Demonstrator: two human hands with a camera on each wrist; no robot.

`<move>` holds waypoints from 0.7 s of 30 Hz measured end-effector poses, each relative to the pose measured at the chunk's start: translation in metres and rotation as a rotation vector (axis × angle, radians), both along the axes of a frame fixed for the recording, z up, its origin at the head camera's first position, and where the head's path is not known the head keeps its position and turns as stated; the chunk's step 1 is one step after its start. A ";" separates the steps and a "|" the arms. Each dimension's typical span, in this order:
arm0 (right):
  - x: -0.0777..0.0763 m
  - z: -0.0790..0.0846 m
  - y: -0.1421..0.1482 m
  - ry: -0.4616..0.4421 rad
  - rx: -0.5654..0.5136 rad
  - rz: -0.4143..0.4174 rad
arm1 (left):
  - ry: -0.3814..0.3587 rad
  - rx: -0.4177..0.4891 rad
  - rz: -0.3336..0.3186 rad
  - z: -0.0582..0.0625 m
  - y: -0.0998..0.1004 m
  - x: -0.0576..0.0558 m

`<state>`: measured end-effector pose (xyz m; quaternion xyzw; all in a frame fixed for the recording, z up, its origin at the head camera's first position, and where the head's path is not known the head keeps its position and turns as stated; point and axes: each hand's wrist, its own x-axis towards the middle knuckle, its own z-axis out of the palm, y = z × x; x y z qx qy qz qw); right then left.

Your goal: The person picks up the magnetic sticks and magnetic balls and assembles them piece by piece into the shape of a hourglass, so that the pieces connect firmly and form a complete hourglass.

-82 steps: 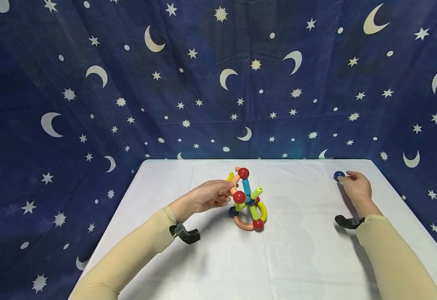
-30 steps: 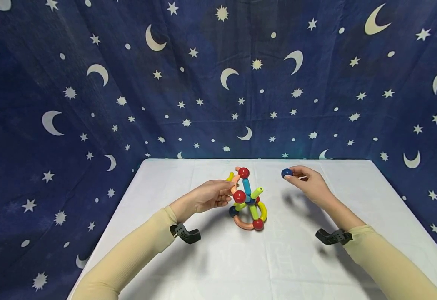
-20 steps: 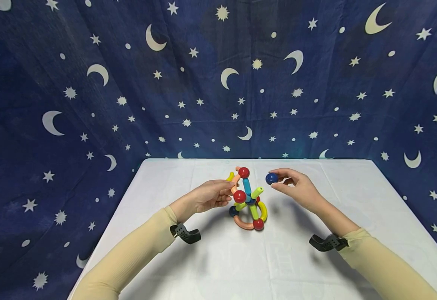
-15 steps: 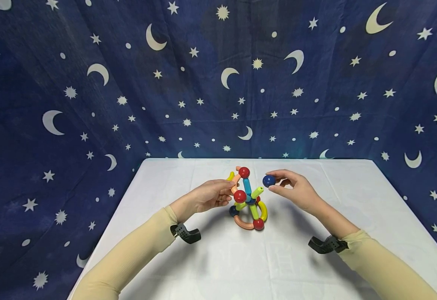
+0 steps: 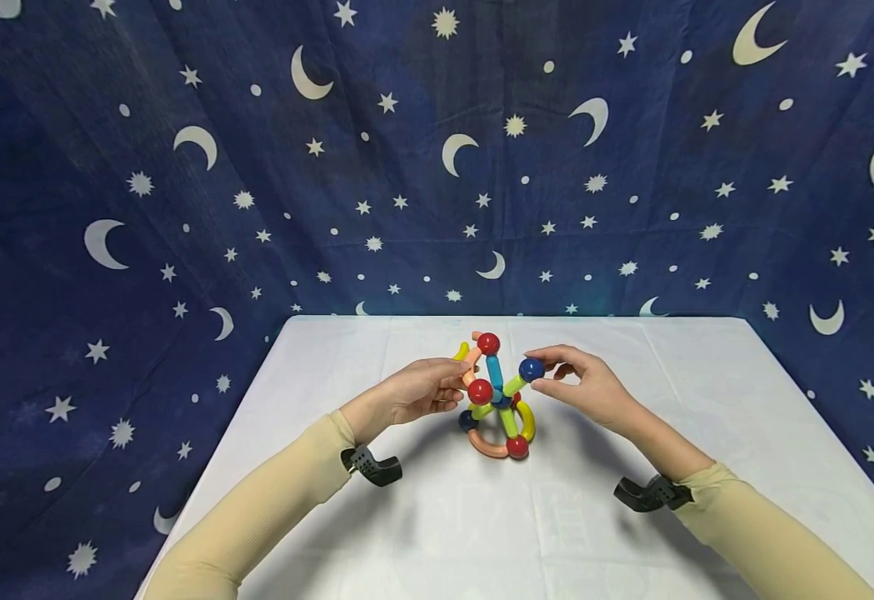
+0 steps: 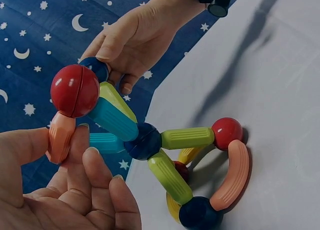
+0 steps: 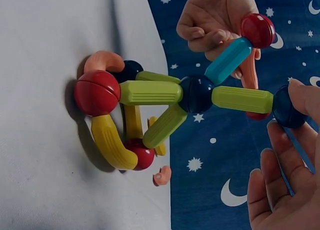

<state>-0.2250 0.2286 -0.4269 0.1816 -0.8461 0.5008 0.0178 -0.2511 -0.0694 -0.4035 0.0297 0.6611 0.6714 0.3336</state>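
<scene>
A magnetic ball-and-rod structure stands on the table, with a dark blue ball [image 6: 143,141] at its centre. Green rods run from that centre down to a base ring of balls and curved yellow and salmon rods. My left hand [image 5: 423,392] pinches the upper curved salmon rod [image 6: 60,137] between thumb and fingers, near a red ball [image 6: 75,91]. Between the thumb and fingers of my right hand [image 5: 590,390] is another blue ball [image 5: 531,369]. This ball touches the free end of the green rod [image 7: 242,99] that slants up to the right.
Behind the structure, a curved yellow rod [image 5: 462,351] and a salmon piece [image 7: 162,175] lie on the white-covered table [image 5: 594,533], partly hidden. A dark blue star-and-moon cloth [image 5: 399,167] hangs around the back and sides.
My right hand has brought the blue ball from the table's far right leftward to the structure, where it now meets the green rod's tip. The left hand has kept its hold.
</scene>
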 end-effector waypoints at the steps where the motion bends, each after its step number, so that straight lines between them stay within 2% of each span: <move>1: 0.000 -0.001 0.000 0.000 0.002 0.000 | 0.003 0.000 -0.001 0.000 0.000 0.000; 21: 0.000 -0.001 -0.003 -0.015 -0.030 0.027 | 0.005 -0.007 0.018 -0.005 0.002 -0.002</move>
